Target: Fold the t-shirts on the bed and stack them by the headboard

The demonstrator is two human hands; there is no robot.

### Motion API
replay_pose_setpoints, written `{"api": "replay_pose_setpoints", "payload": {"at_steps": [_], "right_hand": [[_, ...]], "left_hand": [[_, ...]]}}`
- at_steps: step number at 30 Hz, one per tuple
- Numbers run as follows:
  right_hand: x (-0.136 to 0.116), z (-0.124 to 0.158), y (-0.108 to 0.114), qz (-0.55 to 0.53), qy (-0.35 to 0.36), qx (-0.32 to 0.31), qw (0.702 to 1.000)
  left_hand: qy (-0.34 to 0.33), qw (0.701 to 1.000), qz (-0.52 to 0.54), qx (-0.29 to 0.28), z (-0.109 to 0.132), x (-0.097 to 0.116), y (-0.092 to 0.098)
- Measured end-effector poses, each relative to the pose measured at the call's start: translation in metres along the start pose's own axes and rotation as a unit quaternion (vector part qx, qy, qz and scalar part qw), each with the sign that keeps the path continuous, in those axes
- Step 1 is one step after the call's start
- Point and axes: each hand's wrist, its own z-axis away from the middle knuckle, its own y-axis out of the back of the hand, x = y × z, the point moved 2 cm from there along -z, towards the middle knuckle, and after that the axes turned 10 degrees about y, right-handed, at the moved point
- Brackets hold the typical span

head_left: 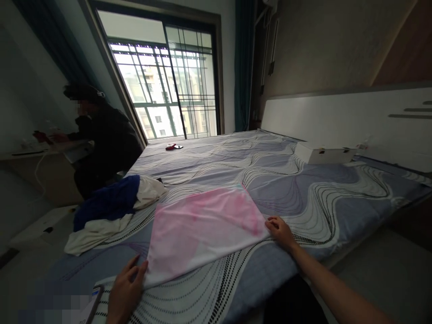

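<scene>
A pink and white cloth (205, 229), smooth and thin-looking, lies spread on the bed in front of me with a few soft wrinkles. At its near left corner, my left hand (127, 285) closes thumb and fingers on the edge. My right hand (281, 231) pinches the near right corner, its fingers curled. The cloth's far edge rests on the patterned bedsheet (222, 166). By my left wrist is a flat device with a dark edge (95, 301), partly blurred out.
Blue and white crumpled clothes (108, 202) lie left of the cloth. A white box (324, 154) sits near the headboard (337, 108). Small red and dark items (173, 147) rest toward the window. Another person (104, 135) in dark clothing sits at a desk (50, 171) on the left.
</scene>
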Motion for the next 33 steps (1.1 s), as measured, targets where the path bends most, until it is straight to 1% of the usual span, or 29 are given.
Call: {"api": "replay_pose_setpoints", "payload": {"at_steps": [2,5,8,10,12,15,17,18,21,24,26,30,33], "right_hand": [[-0.002,0.01,-0.001,0.003,0.003,-0.004,1.0],[-0.003,0.017,-0.003,0.019,-0.008,-0.004,1.0],[-0.002,0.017,-0.005,0.013,-0.018,-0.004,1.0],[0.0,0.016,-0.005,-0.006,-0.016,-0.002,1.0],[0.001,0.015,-0.005,-0.04,-0.002,-0.005,0.999],[0.0,0.014,-0.003,-0.08,0.013,-0.016,0.997],[-0.002,0.013,-0.002,-0.083,0.004,-0.022,0.996],[-0.004,0.013,-0.001,-0.082,-0.002,-0.024,0.996],[-0.01,0.012,0.001,-0.082,-0.02,-0.028,0.996],[-0.014,0.011,0.003,-0.07,-0.029,-0.035,0.996],[-0.015,0.011,0.003,-0.053,-0.034,-0.039,0.997],[-0.013,0.02,0.004,-0.013,-0.04,-0.035,0.999],[-0.011,0.04,0.009,0.008,-0.033,-0.028,0.999]], "left_hand": [[-0.007,1.0,-0.004,-0.002,0.012,0.002,-0.003],[-0.009,1.0,-0.002,0.019,0.024,0.006,-0.007],[-0.003,0.997,0.065,0.041,0.034,0.009,-0.005],[0.017,0.99,0.135,0.038,0.04,0.008,0.001],[0.034,0.977,0.21,0.005,0.046,0.007,0.01],[0.052,0.944,0.32,-0.068,0.05,0.003,0.018],[0.058,0.932,0.347,-0.09,0.05,0.0,0.018],[0.052,0.934,0.341,-0.091,0.048,-0.001,0.016],[0.02,0.957,0.28,-0.08,0.043,0.0,0.007],[0.026,0.975,0.214,-0.06,0.039,0.003,-0.002],[0.033,0.984,0.171,-0.036,0.038,0.006,-0.003],[0.042,0.99,0.133,0.018,0.044,0.01,0.005],[0.043,0.989,0.139,0.033,0.052,0.008,0.017]]}}
